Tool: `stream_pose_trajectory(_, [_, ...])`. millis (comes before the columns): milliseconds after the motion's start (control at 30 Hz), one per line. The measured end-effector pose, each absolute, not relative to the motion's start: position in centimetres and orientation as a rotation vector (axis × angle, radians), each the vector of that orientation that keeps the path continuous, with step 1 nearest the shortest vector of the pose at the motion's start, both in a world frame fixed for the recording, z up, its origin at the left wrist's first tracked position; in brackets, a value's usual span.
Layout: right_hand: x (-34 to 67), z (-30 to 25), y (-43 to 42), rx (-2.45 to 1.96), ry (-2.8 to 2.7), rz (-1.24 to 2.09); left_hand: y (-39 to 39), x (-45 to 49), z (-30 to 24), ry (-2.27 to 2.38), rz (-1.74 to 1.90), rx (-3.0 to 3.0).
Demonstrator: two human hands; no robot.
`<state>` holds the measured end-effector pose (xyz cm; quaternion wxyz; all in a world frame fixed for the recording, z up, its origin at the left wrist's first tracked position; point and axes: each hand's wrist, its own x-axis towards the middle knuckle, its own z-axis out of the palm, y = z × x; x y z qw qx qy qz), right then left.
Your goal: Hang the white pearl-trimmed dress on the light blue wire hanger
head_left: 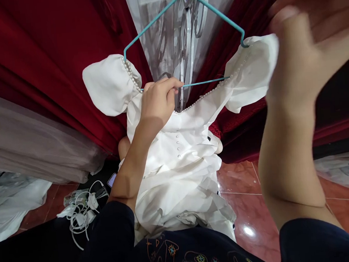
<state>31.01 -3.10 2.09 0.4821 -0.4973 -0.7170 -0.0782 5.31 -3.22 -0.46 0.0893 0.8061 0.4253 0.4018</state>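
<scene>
The likeliest trouble is slipping: the 2 ends of the slim teal hanger sit at the inner edges of the puffed sleeves, so a tug or tilt from the left fingers could let a shoulder slide off. The white pearl-bead trim, running to either side of those fingers, might snag or loosen if a nail or the hanger's lower bar drags across it. Below them, the gathered skirt could crease under the weight of its own folds.

The white, smooth-fabric dress with 2 puffed sleeves hangs beneath and around the left fingers, its skirt bunched toward the wearer's lap. The left hand reaches forward over the bodice, knuckles up, fingers curled round the hanger's lower bar. The right arm bends at the elbow — forearm raised — bringing the right hand up beside the right sleeve, well apart from the left fingers. It is blurred and partly cut off; whether its fingers grip anything, I cannot tell.
</scene>
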Motion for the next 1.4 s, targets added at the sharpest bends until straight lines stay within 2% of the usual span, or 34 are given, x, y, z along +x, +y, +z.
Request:
stream_pose_trajectory(233, [25.3, -4.1, -4.1, -1.044, -1.862, -0.210, -2.8, 4.9, -1.8, 1.087, 1.252, 2.543])
stream_pose_trajectory(333, [24.7, -5.9, -3.7, -0.967, -1.812, -0.284, -2.7, 4.0, -2.3, 1.151, 1.616, 2.493])
stream_pose_trajectory(433, [24.6, -6.4, -3.4, -0.917, -1.758, -0.341, -2.0, 2.1, -1.7, 1.406, 2.005, 2.381])
stream_pose_trajectory(533, [24.5, -6.4, -3.4, -0.926, -1.740, -0.324, 0.2, -0.8, -0.8, 1.538, 1.902, 2.374])
stream_pose_trajectory(600, [24.6, -6.4, -3.5, -0.951, -1.737, -0.290, 2.2, -3.1, -0.3, 1.377, 1.840, 2.365])
stream_pose_trajectory(700, [25.0, -6.2, -3.8, -0.963, -1.763, -0.239, 4.3, -6.5, 0.0, 1.300, 2.003, 2.309])
stream_pose_trajectory(833, [25.1, -5.9, -3.9, -1.010, -1.787, -0.207, 3.2, -9.4, 0.2, 1.549, 2.190, 2.149])
stream_pose_trajectory(967, [24.5, -5.9, -4.0, -1.008, -1.769, -0.185, 0.2, -10.3, -1.2, 1.647, 1.915, 1.915])
stream_pose_trajectory(1133, [24.5, -6.0, -3.7, -0.977, -1.756, -0.106, -2.8, -7.2, -3.9, 1.363, 1.363, 2.172])
stream_pose_trajectory(1200, [24.5, -6.0, -3.6, -0.934, -1.759, -0.101, -3.8, -4.5, -4.4, 1.138, 1.359, 2.277])
stream_pose_trajectory(1267, [24.4, -5.9, -3.8, -0.895, -1.737, -0.120, -4.6, -1.7, -4.5, 0.999, 1.510, 2.366])
stream_pose_trajectory(1400, [24.0, -5.7, -4.4, -0.876, -1.741, -0.173, -4.9, 1.8, -3.6, 1.280, 1.662, 2.420])
